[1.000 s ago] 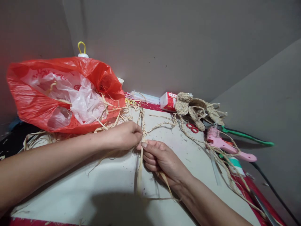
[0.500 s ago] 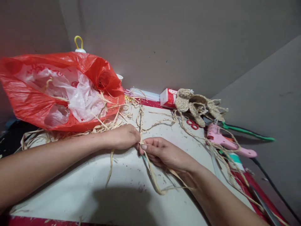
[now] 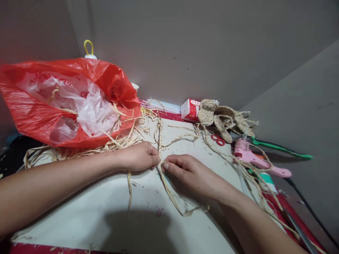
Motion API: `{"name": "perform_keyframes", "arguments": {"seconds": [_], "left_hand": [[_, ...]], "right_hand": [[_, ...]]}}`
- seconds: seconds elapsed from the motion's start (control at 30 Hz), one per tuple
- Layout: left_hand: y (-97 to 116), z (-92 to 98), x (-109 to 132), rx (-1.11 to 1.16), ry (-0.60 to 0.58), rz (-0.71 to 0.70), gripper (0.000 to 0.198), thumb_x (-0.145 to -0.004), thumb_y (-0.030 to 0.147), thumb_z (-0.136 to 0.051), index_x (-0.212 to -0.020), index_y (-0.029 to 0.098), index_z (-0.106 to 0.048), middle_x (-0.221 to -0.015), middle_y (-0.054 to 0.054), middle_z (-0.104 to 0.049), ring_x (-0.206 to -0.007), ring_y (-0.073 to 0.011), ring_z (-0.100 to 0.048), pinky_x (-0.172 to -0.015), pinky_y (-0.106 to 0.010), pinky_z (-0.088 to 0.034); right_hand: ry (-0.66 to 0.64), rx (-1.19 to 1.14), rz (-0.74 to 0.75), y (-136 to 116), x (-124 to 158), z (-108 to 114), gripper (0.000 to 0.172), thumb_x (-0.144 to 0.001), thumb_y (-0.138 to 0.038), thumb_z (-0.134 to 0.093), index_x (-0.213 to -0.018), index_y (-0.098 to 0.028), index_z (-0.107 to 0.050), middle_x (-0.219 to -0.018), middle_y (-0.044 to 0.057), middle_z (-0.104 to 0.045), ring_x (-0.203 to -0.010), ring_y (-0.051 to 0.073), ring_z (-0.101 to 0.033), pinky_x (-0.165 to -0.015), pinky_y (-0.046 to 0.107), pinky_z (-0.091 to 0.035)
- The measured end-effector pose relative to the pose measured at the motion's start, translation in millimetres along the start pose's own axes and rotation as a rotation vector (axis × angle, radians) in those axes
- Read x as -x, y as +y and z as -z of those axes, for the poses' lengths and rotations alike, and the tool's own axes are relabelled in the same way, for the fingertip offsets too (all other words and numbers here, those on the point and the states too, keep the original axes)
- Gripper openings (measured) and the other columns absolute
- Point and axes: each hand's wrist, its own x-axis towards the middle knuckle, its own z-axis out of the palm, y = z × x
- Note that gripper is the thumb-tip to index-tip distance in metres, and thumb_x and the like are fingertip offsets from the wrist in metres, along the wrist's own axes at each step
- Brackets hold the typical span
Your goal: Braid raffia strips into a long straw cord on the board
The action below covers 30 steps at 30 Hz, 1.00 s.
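Note:
A thin straw-coloured braid [image 3: 160, 135] runs from the back of the white board down to both hands. My left hand [image 3: 144, 156] is closed, pinching a strand at the braid's lower end; one loose strand [image 3: 129, 188] hangs below that hand. Facing it from the right, my right hand [image 3: 182, 169] pinches another strand between thumb and forefinger, and its other fingers are curled. Between the two hands a long flat strand [image 3: 169, 194] trails down over the board and bends right. The fingertips partly hide where the strands cross.
At left a red plastic bag [image 3: 127, 102] sits above loose straw strips [image 3: 119, 143]. Woven straw pieces [image 3: 208, 114], a red and white box [image 3: 189, 110], red-handled scissors [image 3: 217, 140] and a pink glue gun [image 3: 251, 158] lie at right. Under everything is a white board [image 3: 79, 218].
My hands have drawn slightly apart at the braid's end, the right one loosening toward a fingertip pinch. The hanging strands have shifted, and the one under my right wrist shows less.

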Motion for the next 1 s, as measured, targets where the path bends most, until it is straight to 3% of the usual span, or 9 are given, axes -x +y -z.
{"name": "perform_keyframes", "arguments": {"seconds": [0.17,0.3,0.4,0.5,0.67,0.77,0.87,0.93,1.0], "left_hand": [[0,-3.1,2,-0.025,0.054,-0.016,0.024,-0.076,0.026,-0.045,-0.054,0.016,-0.045,-0.047,0.007,-0.033,-0.046,-0.0069,-0.026,-0.045,-0.022,-0.021],[1,-8.7,3,0.189,0.025,-0.035,0.024,-0.076,0.023,-0.043,-0.057,0.014,-0.053,-0.052,0.003,-0.049,-0.046,-0.0071,-0.036,-0.047,-0.021,-0.027],[-1,-13.9,2,0.339,0.072,-0.040,0.023,-0.075,0.024,-0.046,-0.053,0.015,-0.047,-0.048,0.005,-0.043,-0.044,-0.0058,-0.033,-0.045,-0.020,-0.023],[-1,-18.4,2,0.384,0.139,-0.031,0.029,-0.074,0.028,-0.052,-0.051,0.016,-0.039,-0.045,0.008,-0.032,-0.042,-0.0044,-0.024,-0.043,-0.021,-0.016],[3,-22.9,4,0.544,0.134,0.010,0.023,-0.074,0.029,-0.053,-0.056,0.015,-0.049,-0.044,0.007,-0.037,-0.041,-0.0049,-0.028,-0.043,-0.020,-0.021],[6,-23.1,5,0.604,0.119,-0.022,0.020,-0.070,0.025,-0.057,-0.056,0.014,-0.048,-0.047,0.006,-0.043,-0.045,-0.0054,-0.036,-0.047,-0.019,-0.025],[7,-21.0,6,0.580,0.115,-0.024,0.018,-0.070,0.024,-0.058,-0.057,0.013,-0.050,-0.050,0.004,-0.047,-0.047,-0.0058,-0.038,-0.047,-0.019,-0.025],[8,-18.7,5,0.551,0.108,-0.023,0.018,-0.069,0.024,-0.058,-0.057,0.014,-0.050,-0.047,0.006,-0.044,-0.044,-0.0047,-0.033,-0.046,-0.019,-0.022],[8,-16.4,4,0.535,0.083,-0.036,0.019,-0.069,0.024,-0.058,-0.056,0.014,-0.049,-0.046,0.007,-0.041,-0.042,-0.0040,-0.028,-0.045,-0.020,-0.019]], "right_hand": [[-0.022,-0.156,-0.109,-10,6,-5,0.028,-0.082,-0.039,-0.049,-0.066,-0.017,-0.057,-0.048,-0.005,-0.036,-0.043,0.009,-0.028,-0.040,0.021,-0.021],[0.052,-0.213,-0.069,-14,11,-23,0.030,-0.085,-0.038,-0.045,-0.065,-0.018,-0.052,-0.048,-0.005,-0.035,-0.042,0.009,-0.027,-0.040,0.021,-0.021],[0.172,0.013,0.047,-14,15,-35,0.032,-0.086,-0.029,-0.045,-0.056,-0.019,-0.041,-0.052,-0.002,-0.040,-0.049,0.011,-0.033,-0.046,0.023,-0.024],[0.181,0.282,0.108,-12,19,-43,0.029,-0.087,-0.024,-0.042,-0.058,-0.019,-0.042,-0.054,0.001,-0.048,-0.050,0.012,-0.039,-0.049,0.026,-0.024],[0.198,0.633,0.085,-10,20,-48,0.021,-0.089,-0.020,-0.037,-0.084,-0.016,-0.056,-0.067,0.009,-0.064,-0.050,0.015,-0.050,-0.052,0.030,-0.022],[0.212,0.711,0.080,-11,14,-48,0.020,-0.089,-0.020,-0.038,-0.085,-0.017,-0.057,-0.068,0.009,-0.065,-0.049,0.016,-0.050,-0.051,0.031,-0.020],[0.124,0.552,0.063,-7,23,-55,0.018,-0.087,-0.022,-0.045,-0.073,-0.019,-0.056,-0.059,0.005,-0.059,-0.048,0.015,-0.047,-0.050,0.031,-0.021],[-0.008,0.228,0.061,-1,45,-64,0.018,-0.087,-0.025,-0.050,-0.071,-0.020,-0.057,-0.061,0.003,-0.058,-0.052,0.014,-0.049,-0.049,0.028,-0.029],[-0.157,-0.098,0.062,6,75,-70,0.019,-0.091,-0.033,-0.049,-0.084,-0.021,-0.061,-0.079,0.003,-0.062,-0.062,0.013,-0.053,-0.055,0.025,-0.041]]}}
